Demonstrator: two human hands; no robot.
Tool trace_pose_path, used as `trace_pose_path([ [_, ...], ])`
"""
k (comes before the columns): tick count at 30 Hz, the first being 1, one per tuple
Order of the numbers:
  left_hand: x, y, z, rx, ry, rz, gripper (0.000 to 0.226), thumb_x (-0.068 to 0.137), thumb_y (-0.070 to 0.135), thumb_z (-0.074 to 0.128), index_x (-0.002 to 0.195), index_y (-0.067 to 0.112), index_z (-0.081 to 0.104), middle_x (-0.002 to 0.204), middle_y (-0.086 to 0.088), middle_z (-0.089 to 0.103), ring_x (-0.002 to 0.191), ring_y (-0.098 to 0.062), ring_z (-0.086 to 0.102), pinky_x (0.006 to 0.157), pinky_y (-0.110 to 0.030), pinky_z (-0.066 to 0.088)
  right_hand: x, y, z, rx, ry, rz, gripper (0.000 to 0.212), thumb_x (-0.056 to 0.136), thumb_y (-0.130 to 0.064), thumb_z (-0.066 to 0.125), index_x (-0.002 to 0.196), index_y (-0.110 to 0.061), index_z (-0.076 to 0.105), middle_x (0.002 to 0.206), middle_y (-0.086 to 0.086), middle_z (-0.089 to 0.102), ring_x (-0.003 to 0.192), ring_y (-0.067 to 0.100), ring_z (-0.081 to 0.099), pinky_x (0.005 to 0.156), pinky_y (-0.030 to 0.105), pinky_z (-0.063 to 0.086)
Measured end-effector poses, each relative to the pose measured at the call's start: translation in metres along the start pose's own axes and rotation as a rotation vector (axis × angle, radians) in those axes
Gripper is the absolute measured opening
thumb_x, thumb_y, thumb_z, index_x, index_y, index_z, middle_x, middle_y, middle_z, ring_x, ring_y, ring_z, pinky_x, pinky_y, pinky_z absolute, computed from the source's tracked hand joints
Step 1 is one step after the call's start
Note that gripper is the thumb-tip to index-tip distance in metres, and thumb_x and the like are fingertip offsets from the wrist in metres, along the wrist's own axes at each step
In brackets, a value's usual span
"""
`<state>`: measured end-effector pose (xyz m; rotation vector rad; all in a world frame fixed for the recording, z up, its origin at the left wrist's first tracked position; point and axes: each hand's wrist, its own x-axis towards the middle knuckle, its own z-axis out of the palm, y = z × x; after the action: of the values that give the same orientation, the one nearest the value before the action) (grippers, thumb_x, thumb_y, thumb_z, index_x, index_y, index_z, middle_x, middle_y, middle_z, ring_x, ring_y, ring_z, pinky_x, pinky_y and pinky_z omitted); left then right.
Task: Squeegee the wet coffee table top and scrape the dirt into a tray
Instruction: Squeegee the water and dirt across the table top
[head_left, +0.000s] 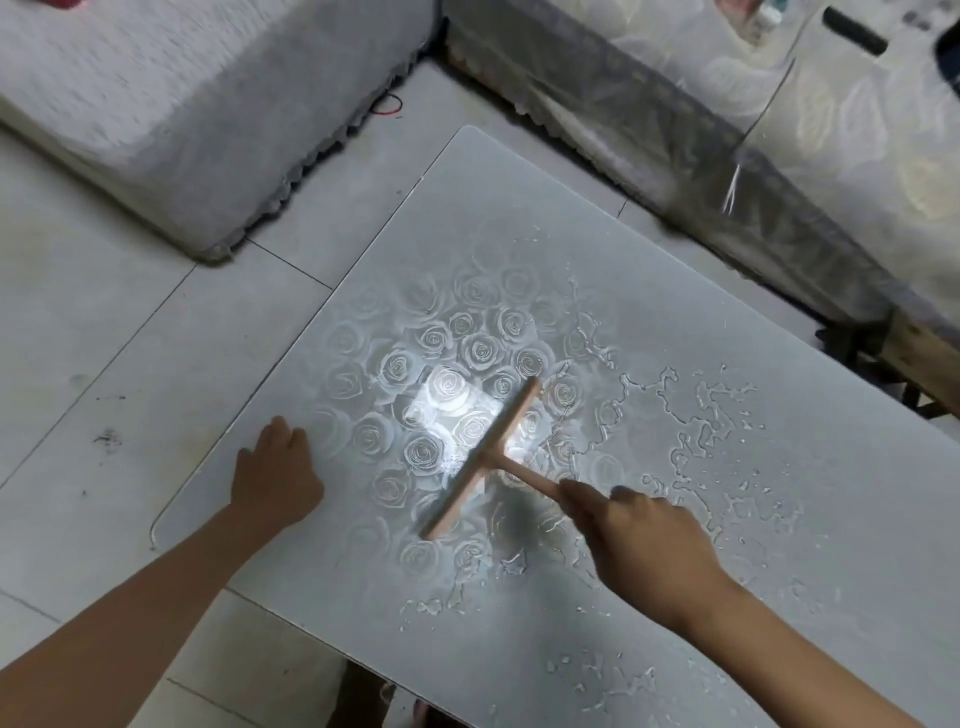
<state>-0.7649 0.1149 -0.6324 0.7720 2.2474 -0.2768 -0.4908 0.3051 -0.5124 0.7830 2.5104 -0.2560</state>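
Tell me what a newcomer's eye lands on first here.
The wooden T-shaped squeegee sits on the middle of the coffee table top, its handle gripped by the right hand, over a rose pattern with a bright glare. Water puddles spread to its right; the left hand rests near the table's left edge.

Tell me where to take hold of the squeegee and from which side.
Grip the squeegee by its handle, coming from the wet right side, as the right hand does. The handle juts back from the middle of the long bar, which lies across the table top.
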Motion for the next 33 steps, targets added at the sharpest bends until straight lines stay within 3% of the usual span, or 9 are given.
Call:
trace_pose_path([
  [4, -0.002, 0.019, 0.007, -0.079, 0.099, 0.141, 0.053, 0.092, 0.015, 0.046, 0.143, 0.007, 0.033, 0.159, -0.007, 0.012, 0.146, -0.018, 0.015, 0.111, -0.037, 0.022, 0.020, -0.026, 0.014, 0.041, -0.043, 0.024, 0.022, 0.100, -0.038, 0.031, 0.102, -0.019, 0.041, 0.103, 0.003, 0.063, 0.088, 0.031, 0.063, 0.058, 0.033, 0.032],
  [11, 0.011, 0.046, 0.012, -0.109, 0.102, 0.217, 0.057, 0.091, 0.015, 0.047, 0.145, 0.005, 0.031, 0.159, -0.011, 0.013, 0.146, -0.021, 0.017, 0.115, -0.038, 0.021, 0.025, 0.007, 0.031, 0.008, -0.149, 0.085, 0.039, 0.099, -0.052, 0.025, 0.109, -0.019, 0.044, 0.101, 0.008, 0.066, 0.093, 0.032, 0.064, 0.065, 0.034, 0.038],
  [18, 0.017, 0.043, 0.005, -0.030, 0.099, 0.232, 0.054, 0.091, 0.014, 0.045, 0.144, 0.006, 0.034, 0.158, -0.009, 0.017, 0.145, -0.021, 0.018, 0.115, -0.038, 0.023, -0.001, 0.090, 0.014, -0.086, -0.307, 0.318, 0.033, 0.096, -0.056, 0.027, 0.091, -0.024, 0.038, 0.100, 0.003, 0.066, 0.094, 0.026, 0.064, 0.066, 0.031, 0.038],
  [21, 0.019, 0.046, -0.001, 0.031, 0.079, 0.231, 0.054, 0.093, 0.015, 0.043, 0.144, 0.006, 0.032, 0.157, -0.010, 0.021, 0.143, -0.021, 0.024, 0.113, -0.036, 0.027, -0.005, 0.090, 0.010, -0.029, -0.257, 0.339, 0.028, 0.092, -0.051, 0.036, 0.086, -0.024, 0.038, 0.102, 0.005, 0.066, 0.093, 0.026, 0.063, 0.066, 0.030, 0.037],
  [24, 0.023, 0.053, -0.011, 0.145, 0.066, 0.205, 0.046, 0.094, 0.017, 0.040, 0.139, 0.008, 0.036, 0.146, -0.011, 0.038, 0.132, -0.024, 0.040, 0.105, -0.034, 0.035, 0.004, 0.064, 0.004, 0.087, -0.118, 0.216, 0.030, 0.091, -0.054, 0.037, 0.083, -0.025, 0.035, 0.093, 0.005, 0.067, 0.086, 0.028, 0.063, 0.062, 0.032, 0.035],
  [26, 0.027, 0.060, -0.019, 0.168, 0.047, 0.187, 0.036, 0.092, 0.015, 0.039, 0.127, 0.009, 0.043, 0.130, -0.011, 0.050, 0.118, -0.029, 0.052, 0.096, -0.036, 0.041, 0.026, 0.046, 0.001, 0.120, -0.005, 0.081, 0.033, 0.092, -0.058, 0.034, 0.088, -0.025, 0.037, 0.087, 0.004, 0.067, 0.081, 0.029, 0.063, 0.058, 0.031, 0.032],
  [28, 0.031, 0.066, -0.025, 0.198, 0.034, 0.169, 0.032, 0.092, 0.014, 0.039, 0.123, 0.010, 0.044, 0.122, -0.012, 0.050, 0.111, -0.031, 0.055, 0.090, -0.036, 0.042, 0.060, 0.025, 0.001, 0.125, 0.086, -0.046, 0.036, 0.095, -0.055, 0.033, 0.112, -0.025, 0.043, 0.090, 0.005, 0.067, 0.082, 0.032, 0.063, 0.058, 0.032, 0.034],
  [30, 0.034, 0.071, -0.028, 0.234, 0.027, 0.153, 0.036, 0.092, 0.020, 0.040, 0.127, 0.011, 0.039, 0.120, -0.011, 0.048, 0.110, -0.031, 0.055, 0.088, -0.035, 0.042, 0.093, 0.010, -0.001, 0.120, 0.089, -0.112, 0.045, 0.098, -0.048, 0.034, 0.141, -0.035, 0.029, 0.096, 0.008, 0.065, 0.085, 0.034, 0.063, 0.061, 0.034, 0.037],
  [33, 0.038, 0.077, -0.028, 0.320, 0.052, 0.147, 0.047, 0.094, 0.026, 0.038, 0.139, 0.013, 0.028, 0.124, -0.010, 0.047, 0.111, -0.029, 0.055, 0.088, -0.034, 0.042, 0.116, 0.024, 0.005, 0.120, 0.036, -0.085, 0.047, 0.100, -0.045, 0.031, 0.146, -0.047, 0.022, 0.098, 0.010, 0.060, 0.087, 0.032, 0.061, 0.063, 0.033, 0.038],
])
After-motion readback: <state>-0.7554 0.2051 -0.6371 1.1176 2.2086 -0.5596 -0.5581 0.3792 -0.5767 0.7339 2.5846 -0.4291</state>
